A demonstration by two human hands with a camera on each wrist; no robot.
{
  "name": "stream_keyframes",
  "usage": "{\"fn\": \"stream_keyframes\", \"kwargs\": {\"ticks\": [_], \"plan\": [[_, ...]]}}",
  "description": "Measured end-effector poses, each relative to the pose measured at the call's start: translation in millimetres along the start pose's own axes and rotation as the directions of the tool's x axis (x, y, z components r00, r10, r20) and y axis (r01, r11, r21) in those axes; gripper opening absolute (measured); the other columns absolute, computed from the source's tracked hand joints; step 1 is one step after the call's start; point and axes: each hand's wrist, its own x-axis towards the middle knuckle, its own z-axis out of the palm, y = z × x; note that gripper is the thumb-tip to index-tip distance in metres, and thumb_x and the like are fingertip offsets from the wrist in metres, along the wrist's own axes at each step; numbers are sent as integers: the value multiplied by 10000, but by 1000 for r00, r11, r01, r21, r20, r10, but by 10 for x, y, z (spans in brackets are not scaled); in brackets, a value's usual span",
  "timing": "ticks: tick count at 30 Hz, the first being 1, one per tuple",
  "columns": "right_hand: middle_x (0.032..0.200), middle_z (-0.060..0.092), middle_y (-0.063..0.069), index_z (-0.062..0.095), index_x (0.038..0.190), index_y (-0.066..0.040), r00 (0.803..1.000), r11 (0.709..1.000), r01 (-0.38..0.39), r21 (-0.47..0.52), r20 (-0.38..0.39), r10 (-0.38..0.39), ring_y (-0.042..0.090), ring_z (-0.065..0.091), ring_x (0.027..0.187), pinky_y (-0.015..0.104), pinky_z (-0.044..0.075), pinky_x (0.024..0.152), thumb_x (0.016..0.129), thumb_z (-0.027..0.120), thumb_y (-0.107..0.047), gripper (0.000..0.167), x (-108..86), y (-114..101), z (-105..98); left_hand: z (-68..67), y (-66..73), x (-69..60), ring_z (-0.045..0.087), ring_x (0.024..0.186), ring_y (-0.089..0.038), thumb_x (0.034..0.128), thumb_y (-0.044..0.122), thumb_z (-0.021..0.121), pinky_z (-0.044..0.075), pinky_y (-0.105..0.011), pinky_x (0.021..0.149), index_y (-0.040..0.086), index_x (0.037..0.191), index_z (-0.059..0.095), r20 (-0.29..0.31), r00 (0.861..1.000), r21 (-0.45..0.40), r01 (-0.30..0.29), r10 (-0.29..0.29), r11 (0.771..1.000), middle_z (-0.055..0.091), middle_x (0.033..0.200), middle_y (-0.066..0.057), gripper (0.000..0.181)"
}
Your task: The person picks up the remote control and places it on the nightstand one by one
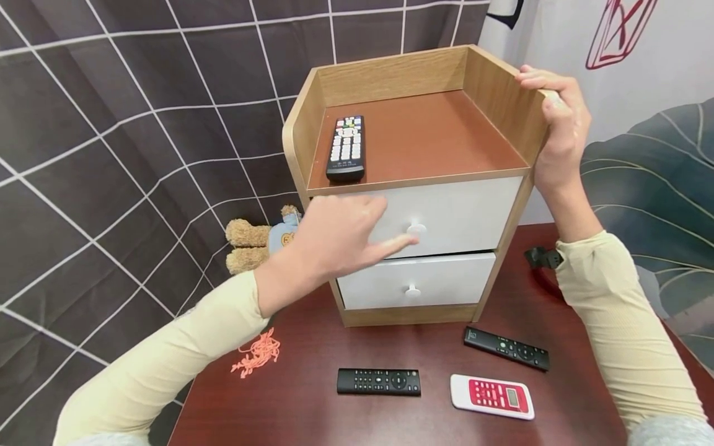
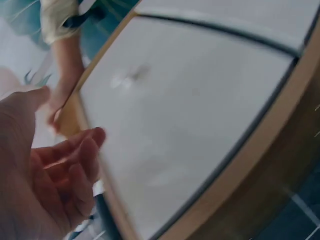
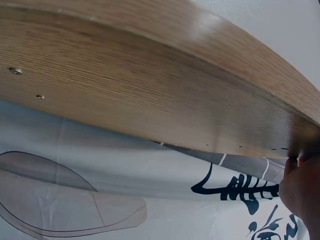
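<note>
A small wooden cabinet (image 1: 407,314) with two white drawers stands on the table. In front of the upper drawer (image 1: 457,210) is my left hand (image 1: 340,232), thumb stretched toward the round white knob (image 1: 416,229). The left wrist view shows its fingers (image 2: 82,155) loosely bent, thumb apart, nothing between them. My right hand (image 1: 563,121) grips the top edge of the cabinet's right side panel (image 1: 502,102), its fingers curled over. In the right wrist view that hand (image 3: 305,190) is partly visible at the panel's far end. A black remote (image 1: 347,148) lies on the cabinet's top.
On the dark red table (image 1: 301,396) lie a black remote (image 1: 379,381), another black remote (image 1: 506,349), a white-and-red remote (image 1: 492,396) and tangled orange string (image 1: 259,353). A teddy bear (image 1: 245,241) lies behind my left arm. A dark gridded curtain (image 1: 111,186) hangs at left.
</note>
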Motion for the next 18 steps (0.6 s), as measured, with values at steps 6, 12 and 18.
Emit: {"fn": "stream_keyframes", "kwargs": {"ticks": [6,12,18], "plan": [[1077,728,41,720,949,-59,1000,1000,3,-10,-3,-3,275,573,1223,262,354,1071,871,418,-140,323,1,-15,-8,274,30,-213,324,440,-68,820,558,722,230,-251,391,159,668,461,-132,978,-140,-178,160,974,401,544,85,501],[1084,728,61,727,943,-53,1000,1000,-9,-11,-11,9,270,580,1215,257,358,1064,871,415,-142,332,-1,-20,-3,588,173,-576,464,555,-37,819,461,750,333,-155,456,150,805,601,-173,929,-311,-366,326,877,563,669,93,345],[1102,725,68,729,950,-55,1000,1000,-14,-17,-13,14,265,579,1219,251,356,1062,878,408,-145,341,-8,-20,7,856,231,-894,630,879,-104,873,442,690,524,-190,796,101,1063,691,-213,830,-392,-556,516,733,692,980,7,391]]}}
